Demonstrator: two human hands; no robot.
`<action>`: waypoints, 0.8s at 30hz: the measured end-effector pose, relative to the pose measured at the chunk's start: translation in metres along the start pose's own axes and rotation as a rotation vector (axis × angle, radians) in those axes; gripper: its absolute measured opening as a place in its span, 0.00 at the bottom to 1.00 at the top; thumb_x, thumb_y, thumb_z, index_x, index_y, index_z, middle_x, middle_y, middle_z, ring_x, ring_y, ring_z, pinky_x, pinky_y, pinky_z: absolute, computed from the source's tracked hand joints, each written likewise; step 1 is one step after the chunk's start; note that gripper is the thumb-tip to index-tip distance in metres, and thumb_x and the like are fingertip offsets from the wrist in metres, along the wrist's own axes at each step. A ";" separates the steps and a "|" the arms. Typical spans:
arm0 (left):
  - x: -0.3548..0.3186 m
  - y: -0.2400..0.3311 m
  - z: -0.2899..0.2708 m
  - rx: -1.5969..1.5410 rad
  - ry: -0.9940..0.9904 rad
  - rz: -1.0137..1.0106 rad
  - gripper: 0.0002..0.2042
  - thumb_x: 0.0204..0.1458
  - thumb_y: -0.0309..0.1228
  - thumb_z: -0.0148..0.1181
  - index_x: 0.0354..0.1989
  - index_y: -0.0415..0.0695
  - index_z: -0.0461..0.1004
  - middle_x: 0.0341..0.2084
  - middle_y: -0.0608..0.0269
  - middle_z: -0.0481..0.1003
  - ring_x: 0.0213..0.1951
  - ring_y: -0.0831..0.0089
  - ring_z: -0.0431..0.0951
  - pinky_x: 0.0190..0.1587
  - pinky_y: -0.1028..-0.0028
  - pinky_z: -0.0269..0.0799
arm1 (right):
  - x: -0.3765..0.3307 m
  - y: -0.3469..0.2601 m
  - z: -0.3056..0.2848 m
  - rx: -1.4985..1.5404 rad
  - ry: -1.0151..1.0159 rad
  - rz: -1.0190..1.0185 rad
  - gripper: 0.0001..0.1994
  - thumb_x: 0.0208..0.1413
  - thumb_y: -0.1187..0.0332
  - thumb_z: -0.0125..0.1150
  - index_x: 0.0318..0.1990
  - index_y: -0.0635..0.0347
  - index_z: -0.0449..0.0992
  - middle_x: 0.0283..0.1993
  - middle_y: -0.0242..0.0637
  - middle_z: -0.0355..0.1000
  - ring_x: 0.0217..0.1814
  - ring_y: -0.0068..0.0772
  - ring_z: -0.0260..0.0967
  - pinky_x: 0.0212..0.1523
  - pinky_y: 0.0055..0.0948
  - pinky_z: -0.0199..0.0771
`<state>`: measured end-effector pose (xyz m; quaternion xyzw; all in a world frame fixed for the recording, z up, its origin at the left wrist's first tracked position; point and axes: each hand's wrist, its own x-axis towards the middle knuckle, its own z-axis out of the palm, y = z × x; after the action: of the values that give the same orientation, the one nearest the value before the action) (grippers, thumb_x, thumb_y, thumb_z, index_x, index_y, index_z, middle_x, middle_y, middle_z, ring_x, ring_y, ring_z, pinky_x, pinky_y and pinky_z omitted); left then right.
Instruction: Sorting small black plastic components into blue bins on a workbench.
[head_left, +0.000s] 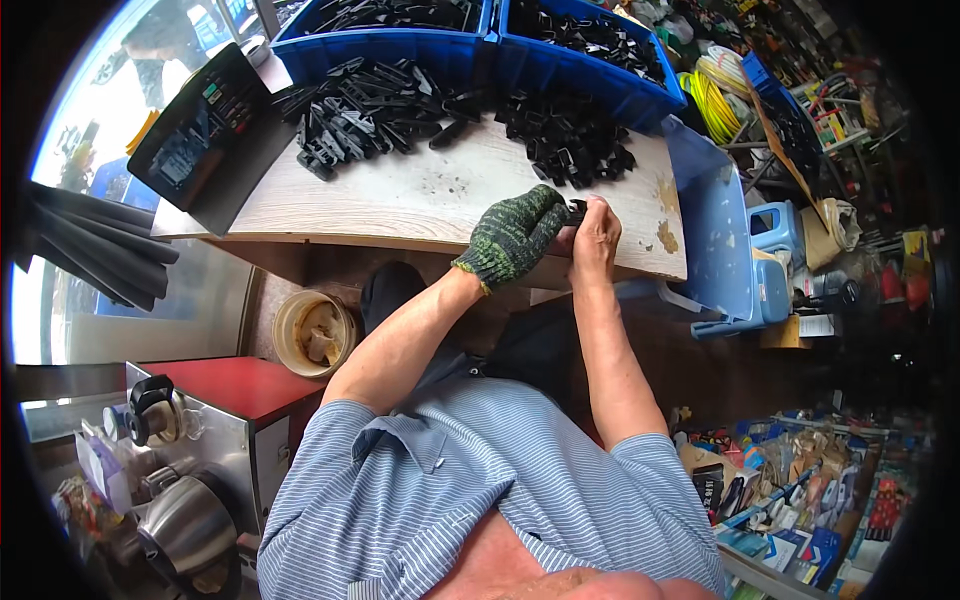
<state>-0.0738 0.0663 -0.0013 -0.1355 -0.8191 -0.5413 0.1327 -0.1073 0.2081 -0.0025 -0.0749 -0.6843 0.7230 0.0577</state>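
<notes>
Hands (513, 236) (594, 240) close together at table edge (350, 240)

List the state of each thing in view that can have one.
Left hand: gloved, closed on small black part
Right hand: bare, apparently closed on the same part
Small black part: held, mostly hidden
Left blue bin: open, well filled
Right blue bin: open, well filled
Tablet: propped up, screen apparently lit
Bucket: open, brownish inside
Tabletop: worn, peeled at right

Coarse knit, worn wood grain
The glove (508, 238) is coarse-knit cloth, the black pieces (568, 140) slightly glossy, the table (420, 195) matt and wood-grained, the bins (335, 52) smooth plastic.
</notes>
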 end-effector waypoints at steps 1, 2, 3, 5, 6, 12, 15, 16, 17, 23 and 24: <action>0.001 -0.002 0.002 -0.008 -0.007 -0.001 0.11 0.62 0.33 0.54 0.44 0.39 0.75 0.36 0.45 0.77 0.40 0.45 0.78 0.40 0.57 0.72 | 0.001 0.004 -0.001 -0.009 -0.007 -0.020 0.19 0.66 0.59 0.46 0.24 0.61 0.67 0.22 0.27 0.55 0.25 0.22 0.49 0.26 0.30 0.54; 0.001 -0.004 0.004 -0.006 0.045 0.017 0.11 0.62 0.33 0.54 0.45 0.39 0.75 0.37 0.44 0.78 0.41 0.45 0.78 0.41 0.57 0.72 | 0.004 0.007 -0.002 -0.014 0.000 -0.018 0.19 0.66 0.59 0.46 0.24 0.61 0.67 0.22 0.27 0.55 0.25 0.22 0.49 0.26 0.30 0.54; 0.001 -0.003 0.005 -0.004 0.097 0.032 0.11 0.62 0.33 0.54 0.45 0.38 0.75 0.37 0.44 0.78 0.41 0.45 0.78 0.41 0.57 0.73 | 0.005 0.009 -0.002 -0.039 0.001 -0.059 0.19 0.66 0.60 0.46 0.23 0.61 0.66 0.21 0.28 0.54 0.25 0.22 0.49 0.26 0.31 0.53; 0.001 0.001 0.009 -0.031 0.069 0.002 0.11 0.63 0.33 0.53 0.46 0.39 0.75 0.38 0.44 0.78 0.42 0.45 0.77 0.42 0.57 0.73 | 0.006 0.014 -0.005 -0.069 0.010 -0.097 0.19 0.66 0.61 0.46 0.23 0.62 0.65 0.20 0.28 0.53 0.25 0.22 0.49 0.26 0.31 0.53; 0.000 0.004 0.011 -0.044 0.118 -0.032 0.11 0.63 0.33 0.53 0.46 0.39 0.75 0.38 0.45 0.78 0.42 0.45 0.77 0.42 0.57 0.73 | 0.003 0.013 -0.003 -0.064 0.014 -0.117 0.19 0.66 0.62 0.46 0.22 0.62 0.64 0.20 0.28 0.52 0.24 0.22 0.48 0.26 0.31 0.52; 0.002 0.026 0.039 -0.035 0.190 -0.243 0.15 0.64 0.39 0.50 0.55 0.47 0.68 0.36 0.44 0.79 0.38 0.42 0.78 0.39 0.50 0.71 | 0.012 0.013 -0.010 -0.092 -0.051 -0.286 0.15 0.62 0.69 0.49 0.22 0.62 0.63 0.20 0.28 0.51 0.25 0.19 0.48 0.25 0.28 0.53; 0.001 0.028 0.043 -0.017 0.170 -0.266 0.15 0.64 0.38 0.49 0.55 0.47 0.67 0.33 0.43 0.79 0.35 0.41 0.78 0.37 0.49 0.71 | 0.008 0.011 -0.010 -0.017 -0.050 -0.226 0.14 0.62 0.70 0.49 0.22 0.61 0.62 0.21 0.28 0.51 0.26 0.18 0.47 0.26 0.28 0.52; 0.000 0.028 0.044 -0.020 0.170 -0.269 0.15 0.64 0.38 0.49 0.55 0.47 0.67 0.33 0.43 0.79 0.35 0.41 0.78 0.37 0.49 0.71 | 0.007 0.012 -0.011 -0.021 -0.051 -0.225 0.14 0.62 0.70 0.49 0.22 0.61 0.62 0.21 0.28 0.51 0.26 0.18 0.47 0.26 0.28 0.52; -0.002 0.028 0.044 -0.032 0.169 -0.260 0.14 0.64 0.38 0.49 0.55 0.47 0.68 0.33 0.44 0.78 0.36 0.42 0.78 0.38 0.49 0.71 | 0.006 0.012 -0.011 -0.009 -0.066 -0.197 0.14 0.61 0.70 0.50 0.22 0.60 0.63 0.21 0.26 0.51 0.26 0.18 0.47 0.26 0.27 0.52; 0.002 0.021 0.041 -0.070 0.173 -0.181 0.13 0.64 0.38 0.51 0.51 0.45 0.70 0.38 0.48 0.77 0.39 0.44 0.78 0.40 0.52 0.71 | 0.011 0.015 -0.016 0.031 -0.109 -0.140 0.14 0.62 0.67 0.50 0.22 0.57 0.64 0.22 0.21 0.52 0.26 0.15 0.47 0.26 0.25 0.51; 0.001 0.021 0.040 -0.089 0.169 -0.188 0.12 0.64 0.38 0.51 0.49 0.44 0.70 0.39 0.49 0.77 0.40 0.45 0.78 0.41 0.53 0.71 | 0.009 0.009 -0.013 0.072 -0.130 -0.090 0.15 0.63 0.66 0.50 0.22 0.56 0.65 0.22 0.21 0.53 0.25 0.15 0.48 0.26 0.24 0.52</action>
<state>-0.0701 0.1109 0.0018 -0.0179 -0.7894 -0.5965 0.1439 -0.1132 0.2215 -0.0129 0.0054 -0.6627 0.7473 0.0484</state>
